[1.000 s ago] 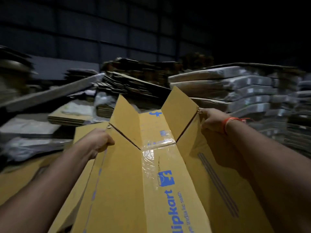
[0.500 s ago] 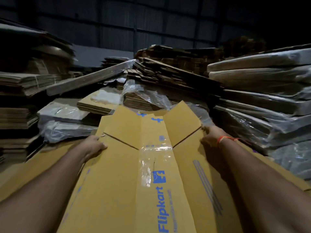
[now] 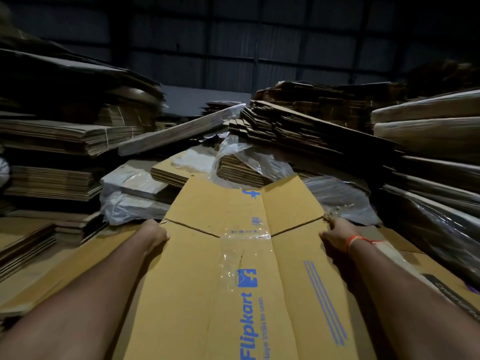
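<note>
Among cardboard stacks (image 3: pixel 65 136), the left hand (image 3: pixel 155 232) and right hand (image 3: pixel 337 236) grip a flattened box (image 3: pixel 207 281) by its sides. It seems nearly laid flat; letting go comes next.

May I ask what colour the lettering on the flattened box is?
Blue lettering, clearest in the head view.

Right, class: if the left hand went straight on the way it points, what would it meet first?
Probably the plastic-wrapped bundle beyond the left hand, which grips the Flipkart carton at its edge; depth is unclear, so the left flap could come first.
</note>
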Tool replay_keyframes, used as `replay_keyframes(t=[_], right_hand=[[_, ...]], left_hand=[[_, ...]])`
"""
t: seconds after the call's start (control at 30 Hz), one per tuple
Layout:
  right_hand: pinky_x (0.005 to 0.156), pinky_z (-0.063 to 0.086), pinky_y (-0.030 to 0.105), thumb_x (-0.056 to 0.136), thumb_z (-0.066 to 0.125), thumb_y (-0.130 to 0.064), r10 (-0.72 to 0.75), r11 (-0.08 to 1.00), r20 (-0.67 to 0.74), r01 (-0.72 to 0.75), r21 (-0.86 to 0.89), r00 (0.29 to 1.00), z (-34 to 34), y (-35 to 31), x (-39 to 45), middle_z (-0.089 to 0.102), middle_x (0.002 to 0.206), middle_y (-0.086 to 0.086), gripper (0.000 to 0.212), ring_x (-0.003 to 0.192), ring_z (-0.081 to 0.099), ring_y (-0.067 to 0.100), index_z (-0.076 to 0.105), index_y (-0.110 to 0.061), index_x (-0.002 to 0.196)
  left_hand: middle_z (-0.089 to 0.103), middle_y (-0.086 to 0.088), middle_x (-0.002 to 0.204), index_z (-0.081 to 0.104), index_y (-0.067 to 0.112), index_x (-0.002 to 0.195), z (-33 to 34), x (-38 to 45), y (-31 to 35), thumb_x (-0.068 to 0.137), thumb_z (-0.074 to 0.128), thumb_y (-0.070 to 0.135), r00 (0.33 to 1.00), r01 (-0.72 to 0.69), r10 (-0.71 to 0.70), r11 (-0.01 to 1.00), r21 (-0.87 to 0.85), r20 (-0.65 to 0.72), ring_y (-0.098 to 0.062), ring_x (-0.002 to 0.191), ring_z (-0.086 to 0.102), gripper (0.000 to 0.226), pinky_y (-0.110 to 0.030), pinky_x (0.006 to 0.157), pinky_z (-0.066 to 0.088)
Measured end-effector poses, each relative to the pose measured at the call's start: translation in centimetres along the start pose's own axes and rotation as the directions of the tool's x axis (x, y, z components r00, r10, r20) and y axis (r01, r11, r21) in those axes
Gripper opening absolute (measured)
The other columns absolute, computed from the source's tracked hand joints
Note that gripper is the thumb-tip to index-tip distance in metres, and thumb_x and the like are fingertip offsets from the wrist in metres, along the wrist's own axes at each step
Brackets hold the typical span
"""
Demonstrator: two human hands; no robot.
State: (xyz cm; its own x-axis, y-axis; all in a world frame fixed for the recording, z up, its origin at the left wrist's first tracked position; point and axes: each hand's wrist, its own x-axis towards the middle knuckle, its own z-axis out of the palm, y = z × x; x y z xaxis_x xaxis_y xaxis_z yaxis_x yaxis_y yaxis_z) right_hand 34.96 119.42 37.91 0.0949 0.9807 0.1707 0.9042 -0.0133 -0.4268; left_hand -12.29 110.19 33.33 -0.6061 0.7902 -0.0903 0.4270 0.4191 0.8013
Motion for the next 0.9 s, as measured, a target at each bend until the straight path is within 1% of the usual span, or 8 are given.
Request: replay_keyframes(t=[0.1,0.2,0.33,0.37,0.43,0.53,0.67,0.9], right_hand=[[0.092,0.05,0.034,0.091,0.07,-0.026,-0.036,0.999,0.052,0.035,0.025,0.998,1.7,-0.1,1.4,0.068,0.118,0.012,0.04,0.109,0.063,0.03,0.059,-0.013,0.127],[0.093,0.049,0.034,0.094,0.065,-0.031,-0.026,1.0,0.087,0.024,0.019,0.996,3.7,0.1,2.1,0.068,0.121,0.014,0.035,0.109,0.062,0.032,0.06,-0.011,0.122],[0.104,0.038,0.042,0.098,0.047,-0.051,0.083,0.973,0.033,-0.074,-0.22,0.996,6.2,-0.1,1.3,0.05,0.144,0.011,0.053,0.131,0.044,0.031,0.052,-0.015,0.137],[0.106,0.035,0.045,0.099,0.042,-0.053,0.094,0.96,0.0,-0.09,-0.264,0.996,6.8,-0.2,0.8,0.042,0.15,0.01,0.058,0.136,0.038,0.03,0.045,-0.016,0.144],[0.109,0.029,0.047,0.1,0.035,-0.054,-0.029,0.946,-0.062,0.007,-0.323,0.998,8.0,-0.6,-0.2,0.028,0.162,0.006,0.063,0.145,0.027,0.027,0.029,-0.022,0.154],[0.114,0.021,0.048,0.1,0.03,-0.056,-0.291,0.896,-0.026,0.263,-0.358,0.956,9.3,-1.8,-0.6,0.014,0.168,-0.001,0.061,0.154,0.014,0.021,0.024,-0.034,0.156],[0.115,0.025,0.048,0.1,0.02,-0.06,-0.331,0.867,0.144,0.361,-0.345,0.933,11.0,-3.5,-0.6,0.024,0.164,-0.001,0.063,0.15,0.023,0.02,0.028,-0.031,0.155],[0.12,0.018,0.048,0.102,0.021,-0.058,-0.253,0.906,0.179,0.298,-0.3,0.951,10.6,-4.5,-0.9,0.015,0.168,-0.003,0.063,0.155,0.013,0.02,0.022,-0.032,0.159]], left_hand=[[0.065,-0.023,0.109,0.062,-0.006,0.122,0.2,1.5,-1.0,0.091,0.071,0.005,0.999,0.028,-0.026,0.999,0.037,-0.042,-0.041,0.101,0.064,0.034,-0.039,0.077,0.049],[0.063,-0.021,0.097,0.062,-0.004,0.109,0.5,2.7,-2.7,0.092,0.071,0.011,0.997,0.051,-0.043,0.99,0.129,-0.063,-0.036,0.09,0.063,0.024,-0.04,0.081,0.053],[0.063,-0.018,0.106,0.062,0.003,0.119,2.2,4.4,-4.6,0.093,0.064,0.019,0.999,0.038,-0.032,0.964,0.264,-0.029,-0.033,0.095,0.063,0.031,-0.045,0.091,0.056],[0.059,-0.019,0.123,0.058,0.006,0.13,3.0,4.6,-4.8,0.095,0.062,0.024,0.999,0.002,0.01,0.948,0.317,-0.039,-0.035,0.109,0.059,0.039,-0.048,0.098,0.052],[0.023,-0.018,0.163,0.033,0.017,0.155,4.7,4.0,-4.5,0.101,0.053,0.039,0.982,-0.154,0.188,0.893,0.422,-0.038,-0.041,0.146,0.03,0.062,-0.053,0.118,0.033],[-0.006,-0.006,0.17,0.012,0.028,0.163,7.8,3.1,-3.4,0.104,0.037,0.057,0.868,-0.482,0.478,0.752,0.449,0.131,-0.032,0.157,-0.002,0.07,-0.05,0.124,0.009],[0.005,-0.001,0.171,0.015,0.034,0.163,10.2,2.7,-2.0,0.102,0.027,0.065,0.8,-0.597,0.515,0.635,0.49,0.307,-0.027,0.158,0.004,0.069,-0.046,0.127,0.012],[0.007,0.0,0.171,0.013,0.035,0.163,10.0,3.0,-1.5,0.101,0.027,0.067,0.823,-0.568,0.45,0.644,0.512,0.347,-0.028,0.157,0.007,0.071,-0.047,0.125,0.013]])
